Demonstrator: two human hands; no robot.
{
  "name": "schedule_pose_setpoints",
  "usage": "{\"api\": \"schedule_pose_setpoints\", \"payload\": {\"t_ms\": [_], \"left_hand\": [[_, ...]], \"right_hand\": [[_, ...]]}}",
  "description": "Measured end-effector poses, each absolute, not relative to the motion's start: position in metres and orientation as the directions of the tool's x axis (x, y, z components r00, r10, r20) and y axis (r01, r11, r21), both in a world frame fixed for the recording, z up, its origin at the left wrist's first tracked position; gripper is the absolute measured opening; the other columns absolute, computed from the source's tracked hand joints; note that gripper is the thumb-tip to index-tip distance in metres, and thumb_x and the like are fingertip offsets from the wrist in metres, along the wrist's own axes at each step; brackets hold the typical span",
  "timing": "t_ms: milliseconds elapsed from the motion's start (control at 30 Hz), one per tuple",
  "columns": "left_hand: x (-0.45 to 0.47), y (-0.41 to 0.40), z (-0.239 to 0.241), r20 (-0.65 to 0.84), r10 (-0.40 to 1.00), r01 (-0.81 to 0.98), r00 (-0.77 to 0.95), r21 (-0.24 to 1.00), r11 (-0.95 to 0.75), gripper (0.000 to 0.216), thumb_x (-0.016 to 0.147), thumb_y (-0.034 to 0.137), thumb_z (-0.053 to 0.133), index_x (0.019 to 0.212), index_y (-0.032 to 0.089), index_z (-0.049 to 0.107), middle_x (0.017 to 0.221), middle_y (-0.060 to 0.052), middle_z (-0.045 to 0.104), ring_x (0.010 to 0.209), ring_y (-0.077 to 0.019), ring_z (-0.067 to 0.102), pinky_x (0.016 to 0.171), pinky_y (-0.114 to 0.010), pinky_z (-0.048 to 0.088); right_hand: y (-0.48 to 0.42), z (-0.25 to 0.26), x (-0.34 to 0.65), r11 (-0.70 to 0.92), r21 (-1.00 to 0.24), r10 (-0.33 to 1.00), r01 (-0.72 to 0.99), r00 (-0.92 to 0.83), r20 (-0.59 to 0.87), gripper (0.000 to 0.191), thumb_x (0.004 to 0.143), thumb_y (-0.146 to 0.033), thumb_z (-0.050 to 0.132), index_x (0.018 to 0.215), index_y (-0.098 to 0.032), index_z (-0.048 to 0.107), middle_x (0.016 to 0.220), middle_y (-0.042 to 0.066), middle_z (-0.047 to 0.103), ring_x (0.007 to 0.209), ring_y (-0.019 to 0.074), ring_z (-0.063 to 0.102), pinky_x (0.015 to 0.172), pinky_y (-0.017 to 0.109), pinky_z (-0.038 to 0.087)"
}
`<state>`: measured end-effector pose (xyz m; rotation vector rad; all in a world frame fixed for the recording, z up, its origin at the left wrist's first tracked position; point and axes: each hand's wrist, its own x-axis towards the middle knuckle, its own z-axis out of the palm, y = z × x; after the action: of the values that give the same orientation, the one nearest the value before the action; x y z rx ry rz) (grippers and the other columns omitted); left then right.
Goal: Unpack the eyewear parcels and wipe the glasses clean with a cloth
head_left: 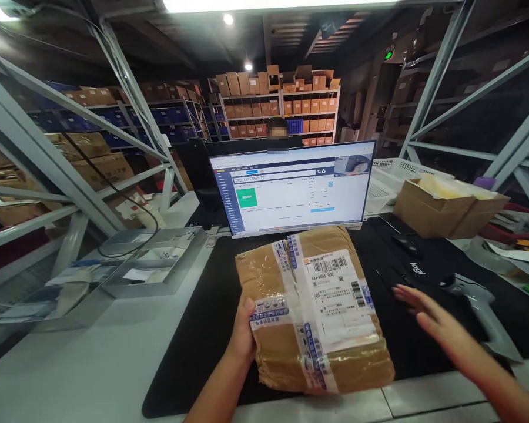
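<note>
A brown cardboard parcel (312, 311) wrapped in printed tape, with a white shipping label on top, lies on the black desk mat (194, 329) in front of me. My left hand (243, 335) grips the parcel's left edge, thumb on top. Right of the parcel, my right hand (427, 314) hovers open above the mat, fingers spread and holding nothing. It is close to a grey handheld barcode scanner (482, 311) lying on the mat.
A monitor (293, 188) with a software window stands behind the parcel. A mouse (406, 244), an open cardboard box (445, 205) and white baskets (392, 176) are at the right. A metal tray (154, 264) sits at the left. Steel racks with boxes surround the desk.
</note>
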<state>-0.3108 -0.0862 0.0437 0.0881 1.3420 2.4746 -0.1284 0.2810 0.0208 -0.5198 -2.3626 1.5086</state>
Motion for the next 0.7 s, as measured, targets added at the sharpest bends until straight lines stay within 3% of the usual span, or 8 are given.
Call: {"api": "schedule_pose_setpoints", "payload": {"t_ms": [67, 100, 200, 367, 567, 700], "left_hand": [[-0.306, -0.080, 0.042, -0.165, 0.349, -0.332, -0.922, 0.800, -0.499, 0.082, 0.067, 0.059, 0.078, 0.135, 0.018, 0.058, 0.113, -0.013, 0.075, 0.103, -0.0385, 0.072, 0.084, -0.049, 0.061], [-0.305, -0.077, 0.042, -0.193, 0.362, -0.363, -0.912, 0.789, -0.495, 0.081, 0.064, 0.057, 0.080, 0.132, 0.017, 0.060, 0.111, -0.013, 0.076, 0.102, -0.0384, 0.072, 0.084, -0.048, 0.060], [-0.308, -0.073, 0.044, -0.248, 0.367, -0.413, -0.897, 0.768, -0.489, 0.078, 0.059, 0.051, 0.083, 0.124, 0.014, 0.062, 0.108, -0.013, 0.077, 0.102, -0.0379, 0.073, 0.084, -0.046, 0.060], [-0.319, -0.077, 0.047, -0.210, 0.341, -0.363, -0.916, 0.794, -0.488, 0.075, 0.061, 0.046, 0.083, 0.126, 0.016, 0.060, 0.113, -0.011, 0.076, 0.105, -0.0363, 0.072, 0.086, -0.044, 0.060], [-0.325, -0.083, 0.036, -0.161, 0.388, -0.338, -0.908, 0.828, -0.447, 0.085, 0.059, 0.050, 0.088, 0.132, 0.017, 0.058, 0.119, -0.014, 0.074, 0.106, -0.0377, 0.072, 0.088, -0.047, 0.060], [-0.326, -0.082, 0.039, -0.123, 0.451, -0.336, -0.884, 0.839, -0.429, 0.087, 0.059, 0.054, 0.090, 0.133, 0.019, 0.058, 0.125, -0.014, 0.071, 0.113, -0.0387, 0.069, 0.094, -0.049, 0.057]], "right_hand": [[0.235, 0.036, -0.147, 0.138, -0.990, 0.144, -0.003, -0.989, 0.023, 0.114, 0.070, -0.091, 0.055, 0.160, -0.027, 0.027, 0.164, 0.016, 0.033, 0.146, 0.0391, 0.037, 0.115, 0.054, 0.033], [0.219, 0.041, -0.154, 0.064, -0.998, 0.023, -0.013, -1.000, 0.015, 0.120, 0.068, -0.092, 0.057, 0.163, -0.028, 0.017, 0.166, 0.014, 0.027, 0.149, 0.0376, 0.033, 0.119, 0.053, 0.028], [0.197, 0.050, -0.168, -0.065, -0.998, -0.116, 0.000, -0.993, 0.007, 0.129, 0.068, -0.088, 0.062, 0.164, -0.028, 0.000, 0.170, 0.011, 0.017, 0.154, 0.0339, 0.024, 0.123, 0.051, 0.019], [0.195, 0.045, -0.174, -0.173, -0.984, -0.124, 0.042, -0.992, -0.020, 0.133, 0.068, -0.081, 0.071, 0.163, -0.028, -0.006, 0.171, 0.009, 0.011, 0.156, 0.0309, 0.014, 0.126, 0.049, 0.012], [0.185, 0.037, -0.174, -0.281, -0.958, -0.100, 0.065, -0.994, -0.038, 0.129, 0.066, -0.078, 0.076, 0.163, -0.032, 0.004, 0.171, 0.006, 0.008, 0.157, 0.0280, 0.007, 0.126, 0.051, 0.011], [0.177, 0.033, -0.172, -0.421, -0.906, 0.020, 0.045, -0.998, -0.058, 0.113, 0.069, -0.061, 0.083, 0.160, -0.034, 0.023, 0.167, 0.005, 0.029, 0.154, 0.0311, 0.024, 0.124, 0.054, 0.021]]}}
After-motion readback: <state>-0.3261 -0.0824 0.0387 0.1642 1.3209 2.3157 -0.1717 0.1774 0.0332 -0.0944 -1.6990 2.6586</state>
